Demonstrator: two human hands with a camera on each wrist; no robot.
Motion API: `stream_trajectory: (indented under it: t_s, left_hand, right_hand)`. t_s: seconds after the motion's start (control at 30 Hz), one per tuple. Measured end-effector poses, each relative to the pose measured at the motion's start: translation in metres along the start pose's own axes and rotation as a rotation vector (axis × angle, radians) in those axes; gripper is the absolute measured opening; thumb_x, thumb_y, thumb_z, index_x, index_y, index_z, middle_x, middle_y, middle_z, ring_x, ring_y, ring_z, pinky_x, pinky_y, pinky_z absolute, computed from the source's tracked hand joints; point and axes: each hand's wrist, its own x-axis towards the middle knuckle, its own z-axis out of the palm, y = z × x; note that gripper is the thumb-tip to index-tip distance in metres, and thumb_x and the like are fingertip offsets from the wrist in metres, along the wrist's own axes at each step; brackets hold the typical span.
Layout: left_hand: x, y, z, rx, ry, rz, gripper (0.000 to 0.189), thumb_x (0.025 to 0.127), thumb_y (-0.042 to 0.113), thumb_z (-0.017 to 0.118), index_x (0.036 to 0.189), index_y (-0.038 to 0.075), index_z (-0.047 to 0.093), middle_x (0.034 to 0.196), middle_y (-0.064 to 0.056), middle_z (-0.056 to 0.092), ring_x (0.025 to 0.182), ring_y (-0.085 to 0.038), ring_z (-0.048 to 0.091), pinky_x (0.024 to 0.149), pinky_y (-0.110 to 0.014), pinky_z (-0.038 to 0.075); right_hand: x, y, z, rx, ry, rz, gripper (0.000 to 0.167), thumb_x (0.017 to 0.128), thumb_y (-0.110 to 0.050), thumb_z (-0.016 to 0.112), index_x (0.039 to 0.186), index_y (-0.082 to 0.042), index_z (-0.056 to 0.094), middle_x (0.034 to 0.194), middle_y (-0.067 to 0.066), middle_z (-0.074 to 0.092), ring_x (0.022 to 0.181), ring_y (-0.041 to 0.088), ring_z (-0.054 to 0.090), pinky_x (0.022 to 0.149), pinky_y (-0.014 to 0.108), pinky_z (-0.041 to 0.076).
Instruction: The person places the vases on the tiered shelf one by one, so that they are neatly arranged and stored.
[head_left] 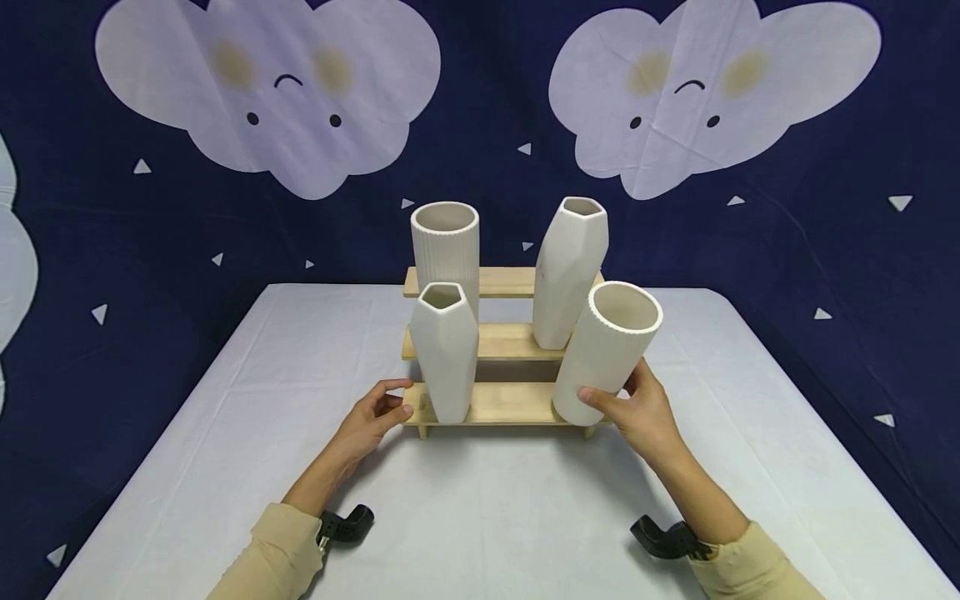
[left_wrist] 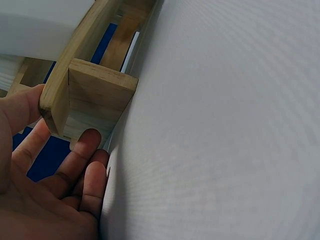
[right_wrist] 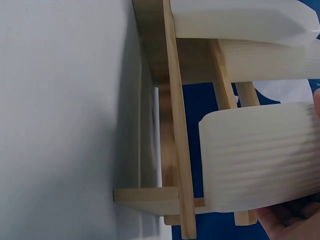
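My right hand (head_left: 647, 410) grips a white ribbed cylindrical vase (head_left: 603, 358), which leans to the right over the right end of the lowest shelf. A narrow gap shows between its base (right_wrist: 206, 165) and the board in the right wrist view. At the other end, my left hand (head_left: 372, 418) holds the tip of the lowest shelf of a three-tier wooden stand (head_left: 513, 402) between thumb and index finger; its other fingers (left_wrist: 94, 187) curl loosely below. A white faceted vase (head_left: 447, 358) stands beside it on that shelf.
Behind, another ribbed vase (head_left: 447, 250) stands on the left, its base hidden by the front vase. A second faceted vase (head_left: 572, 271) stands tilted on the middle tier at right. White cloth covers the table (head_left: 495, 517); a dark-blue cloud-print curtain (head_left: 491, 100) hangs behind.
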Motion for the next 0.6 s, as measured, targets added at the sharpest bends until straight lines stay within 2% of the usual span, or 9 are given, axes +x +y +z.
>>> stream_trajectory:
  t_s: [0.43, 0.6]
  left_hand:
    - [0.0, 0.001, 0.0, -0.003, 0.005, -0.03, 0.047, 0.089, 0.025, 0.066, 0.132, 0.015, 0.05, 0.108, -0.013, 0.058, 0.087, -0.012, 0.051, 0.067, -0.024, 0.038]
    - [0.0, 0.002, 0.0, 0.005, 0.007, -0.04, 0.047, 0.089, 0.026, 0.066, 0.132, 0.016, 0.05, 0.109, -0.012, 0.057, 0.088, -0.013, 0.051, 0.069, -0.025, 0.038]
  right_hand:
    - [0.006, 0.002, 0.014, 0.06, -0.034, -0.027, 0.074, 0.076, -0.018, 0.079, 0.136, -0.007, 0.039, 0.129, 0.018, 0.053, 0.116, 0.029, 0.049, 0.102, 0.046, 0.032]
    - [0.007, 0.0, 0.018, 0.054, -0.039, -0.005, 0.074, 0.075, -0.019, 0.08, 0.135, -0.005, 0.04, 0.128, 0.02, 0.053, 0.117, 0.031, 0.049, 0.103, 0.048, 0.031]
